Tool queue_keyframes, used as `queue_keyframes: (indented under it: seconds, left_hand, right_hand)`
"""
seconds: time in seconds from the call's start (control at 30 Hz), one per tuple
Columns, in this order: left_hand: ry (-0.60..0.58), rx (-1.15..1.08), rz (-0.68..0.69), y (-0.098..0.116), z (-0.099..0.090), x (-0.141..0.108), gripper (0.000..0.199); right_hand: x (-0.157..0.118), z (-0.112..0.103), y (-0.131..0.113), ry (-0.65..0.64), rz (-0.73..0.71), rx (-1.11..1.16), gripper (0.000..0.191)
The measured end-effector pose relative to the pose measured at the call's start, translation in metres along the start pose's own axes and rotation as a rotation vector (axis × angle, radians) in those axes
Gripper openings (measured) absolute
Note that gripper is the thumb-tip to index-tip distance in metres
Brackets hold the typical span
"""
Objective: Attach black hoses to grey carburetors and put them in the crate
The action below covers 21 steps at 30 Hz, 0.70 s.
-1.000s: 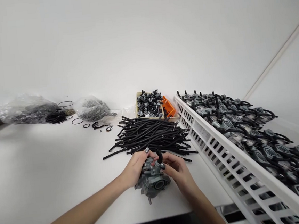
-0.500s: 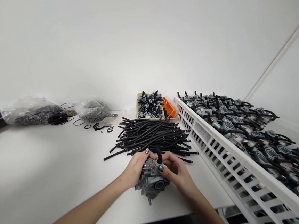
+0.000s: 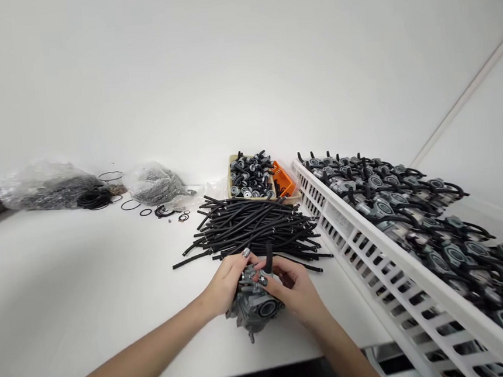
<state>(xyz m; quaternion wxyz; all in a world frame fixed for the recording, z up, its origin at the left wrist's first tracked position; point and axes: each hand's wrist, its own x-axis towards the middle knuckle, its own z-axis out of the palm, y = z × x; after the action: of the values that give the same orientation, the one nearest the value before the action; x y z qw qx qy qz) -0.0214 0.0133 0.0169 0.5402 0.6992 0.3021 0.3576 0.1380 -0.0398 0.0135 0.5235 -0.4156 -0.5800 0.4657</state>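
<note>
Person's working right at the near edge of the pile here. Their left hand [image 3: 227,283] is wrapped around a carburetor [image 3: 255,308], which sits just off the white table [image 3: 88,285], probably so the body can't twist around. Their right hand [image 3: 294,290] is doing the fiddly bit, with the fingertips [image 3: 286,278] pinched together on a small metal fitting [image 3: 259,277] at the base of a short black rubber hose [image 3: 269,257] sticking up from the carb.

Right behind the knuckles is a big loose pile of black hoses [image 3: 255,226], close enough to grab from, and the hands are nearly touching its near edge. Further back sits a beige tray [image 3: 229,178] full of small metal-and-rubber parts, with an orange plastic basket [image 3: 282,180] next to it. Off to the right, a white slotted rack [image 3: 347,227] holds rows of carburetors [image 3: 453,256] with hoses on. There's a strip of white tabletop between the right hand and the rack's rail, so the elbow has some room to swing.
</note>
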Motion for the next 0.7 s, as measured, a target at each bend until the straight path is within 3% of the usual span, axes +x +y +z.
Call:
queue_keyframes:
  seconds: [0.2, 0.7]
  left_hand:
    - [-0.034, -0.002, 0.017, 0.0031, 0.0001, 0.0006, 0.056]
    - [-0.007, -0.014, -0.001, 0.0062, 0.0008, 0.0005, 0.053]
  right_hand:
    - [-0.0027, -0.0054, -0.0052, -0.085, 0.012, 0.104, 0.032]
    - [-0.0026, -0.0013, 0.0012, -0.047, -0.022, 0.075, 0.026]
